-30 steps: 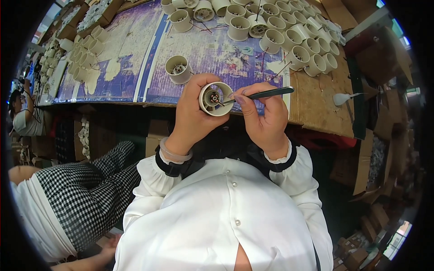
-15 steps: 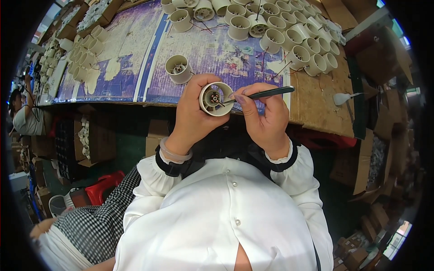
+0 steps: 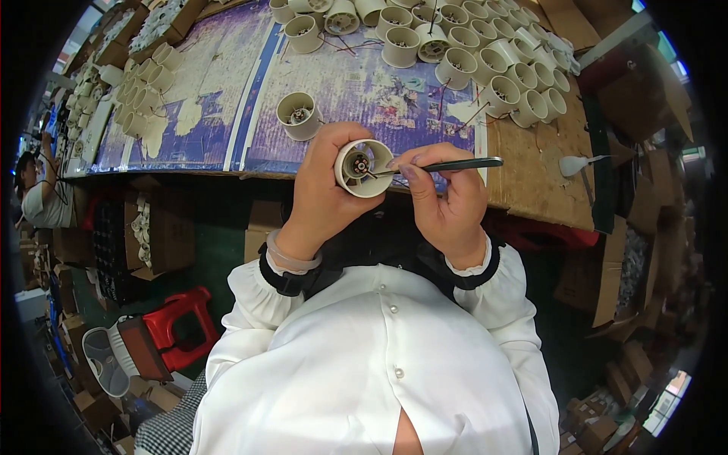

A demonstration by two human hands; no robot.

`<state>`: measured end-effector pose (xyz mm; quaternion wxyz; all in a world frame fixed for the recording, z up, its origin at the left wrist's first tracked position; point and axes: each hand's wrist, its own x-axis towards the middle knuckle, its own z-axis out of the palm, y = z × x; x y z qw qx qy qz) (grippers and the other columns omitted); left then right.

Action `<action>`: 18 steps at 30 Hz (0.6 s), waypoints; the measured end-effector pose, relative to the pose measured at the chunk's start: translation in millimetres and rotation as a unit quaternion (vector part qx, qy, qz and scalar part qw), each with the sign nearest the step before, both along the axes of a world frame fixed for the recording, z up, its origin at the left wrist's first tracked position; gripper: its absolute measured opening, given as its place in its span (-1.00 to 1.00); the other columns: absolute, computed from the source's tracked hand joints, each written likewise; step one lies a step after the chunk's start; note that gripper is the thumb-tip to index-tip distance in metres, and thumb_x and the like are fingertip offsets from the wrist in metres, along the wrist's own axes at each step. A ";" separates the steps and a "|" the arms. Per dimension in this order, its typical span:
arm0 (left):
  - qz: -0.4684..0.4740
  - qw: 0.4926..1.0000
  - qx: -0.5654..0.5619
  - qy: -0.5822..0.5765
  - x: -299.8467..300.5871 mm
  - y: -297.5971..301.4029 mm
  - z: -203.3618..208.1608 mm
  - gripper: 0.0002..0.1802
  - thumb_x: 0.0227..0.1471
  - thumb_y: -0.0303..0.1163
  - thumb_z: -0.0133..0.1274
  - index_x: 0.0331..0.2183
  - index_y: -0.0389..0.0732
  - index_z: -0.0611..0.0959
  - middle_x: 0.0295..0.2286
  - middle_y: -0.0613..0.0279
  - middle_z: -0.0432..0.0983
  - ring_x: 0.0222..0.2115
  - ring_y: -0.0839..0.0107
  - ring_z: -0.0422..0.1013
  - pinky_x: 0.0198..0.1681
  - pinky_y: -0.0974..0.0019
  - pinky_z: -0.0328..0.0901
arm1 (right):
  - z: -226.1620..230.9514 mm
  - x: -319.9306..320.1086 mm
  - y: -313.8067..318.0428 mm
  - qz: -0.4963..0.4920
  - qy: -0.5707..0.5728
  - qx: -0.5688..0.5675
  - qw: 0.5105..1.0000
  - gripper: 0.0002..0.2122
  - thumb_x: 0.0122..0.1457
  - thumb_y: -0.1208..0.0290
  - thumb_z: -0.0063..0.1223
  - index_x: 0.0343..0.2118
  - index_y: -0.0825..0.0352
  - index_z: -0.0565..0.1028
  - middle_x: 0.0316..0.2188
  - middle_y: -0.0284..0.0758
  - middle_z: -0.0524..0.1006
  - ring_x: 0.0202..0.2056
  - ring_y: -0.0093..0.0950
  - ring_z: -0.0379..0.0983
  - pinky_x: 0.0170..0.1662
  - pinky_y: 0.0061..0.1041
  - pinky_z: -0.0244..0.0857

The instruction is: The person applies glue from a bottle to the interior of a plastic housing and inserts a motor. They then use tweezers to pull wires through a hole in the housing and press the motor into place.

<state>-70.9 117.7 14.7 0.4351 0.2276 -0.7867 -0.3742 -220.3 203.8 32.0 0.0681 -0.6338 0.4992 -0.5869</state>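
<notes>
The left hand point(image 3: 322, 189) is wrapped around a cream socket point(image 3: 364, 167), fingers closed on its wall, open mouth turned up toward the camera; it is held in the air just over the near edge of the bench point(image 3: 531, 182), not resting on it. The right hand point(image 3: 447, 205) pinches a slim dark tool point(image 3: 447, 164) between thumb and fingertips; the tool's long axis runs nearly level, handle out to the person's right, tip pointing left into the socket's mouth, where it meets the small metal part at the centre. So the socket lies directly left of the right hand's grip, in line with the tool; both hands sit close together, almost touching.

Just beyond the left hand a second socket point(image 3: 299, 115) stands alone, mouth up, on a worn blue-and-purple printed sheet point(image 3: 364, 83) that covers most of the bench; a crowd of like sockets point(image 3: 485, 61) fills the far edge in rows, thin red and dark wires trailing among them; more point(image 3: 144, 91) are clustered far left. A small white spoon-shaped piece point(image 3: 576, 162) lies on bare wood to the right. Brown cartons point(image 3: 152, 235) sit under the bench at left, more cartons point(image 3: 607, 280) at right; a red stool point(image 3: 178, 326) stands on the floor. Another person point(image 3: 38, 197) works far left.
</notes>
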 end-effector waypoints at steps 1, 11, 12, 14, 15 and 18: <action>0.004 1.000 0.005 0.014 -1.5 0.2 0.6 -0.38 -0.40 -0.60 0.30 -0.18 -0.19 0.43 -0.26 0.20 0.39 -0.27 0.30 0.39 -0.19 0.36 0.30 | 0.6 -0.1 -0.4 0.000 0.000 0.000 1.000 -0.86 0.14 0.61 0.05 -0.29 0.41 0.33 -0.43 -0.20 0.54 -0.39 -0.47 0.50 -0.31 -0.60 0.35; 0.008 1.000 0.014 0.020 -1.4 -0.1 1.7 -0.40 -0.43 -0.58 0.32 -0.22 -0.18 0.45 -0.29 0.19 0.40 -0.29 0.24 0.40 -0.22 0.33 0.31 | 2.6 0.9 -3.1 -0.010 0.047 -0.012 0.999 -0.87 0.12 0.61 0.07 -0.31 0.40 0.35 -0.44 -0.21 0.54 -0.41 -0.44 0.50 -0.33 -0.56 0.36; 0.010 1.000 0.012 0.022 -1.3 -0.4 1.0 -0.40 -0.43 -0.58 0.32 -0.22 -0.18 0.45 -0.29 0.18 0.41 -0.29 0.24 0.40 -0.22 0.33 0.31 | 2.8 0.8 -3.2 -0.012 0.053 -0.015 0.998 -0.87 0.12 0.61 0.08 -0.31 0.40 0.36 -0.44 -0.21 0.54 -0.41 -0.44 0.50 -0.34 -0.55 0.36; 0.014 1.000 0.008 0.026 -0.8 -0.8 -0.9 -0.40 -0.43 -0.58 0.32 -0.22 -0.18 0.45 -0.28 0.17 0.41 -0.28 0.23 0.40 -0.22 0.32 0.31 | 2.9 1.0 -5.8 -0.001 0.062 -0.034 0.998 -0.86 0.11 0.62 0.09 -0.32 0.40 0.36 -0.45 -0.22 0.54 -0.42 -0.43 0.50 -0.34 -0.55 0.36; 0.014 1.000 0.008 0.027 -0.5 -1.4 -2.1 -0.40 -0.43 -0.58 0.32 -0.22 -0.18 0.45 -0.28 0.17 0.41 -0.28 0.23 0.40 -0.22 0.32 0.31 | 3.1 1.2 -7.4 0.012 0.071 -0.051 0.996 -0.86 0.09 0.63 0.09 -0.32 0.39 0.37 -0.45 -0.22 0.54 -0.42 -0.43 0.50 -0.34 -0.55 0.36; 0.010 0.996 -0.059 0.064 0.3 -3.6 -7.2 -0.38 -0.43 -0.59 0.33 -0.21 -0.19 0.44 -0.26 0.13 0.41 -0.27 0.21 0.40 -0.21 0.31 0.31 | 4.8 1.0 -6.4 0.029 0.073 -0.066 0.995 -0.85 0.07 0.64 0.11 -0.32 0.39 0.37 -0.45 -0.23 0.54 -0.43 -0.42 0.50 -0.35 -0.55 0.35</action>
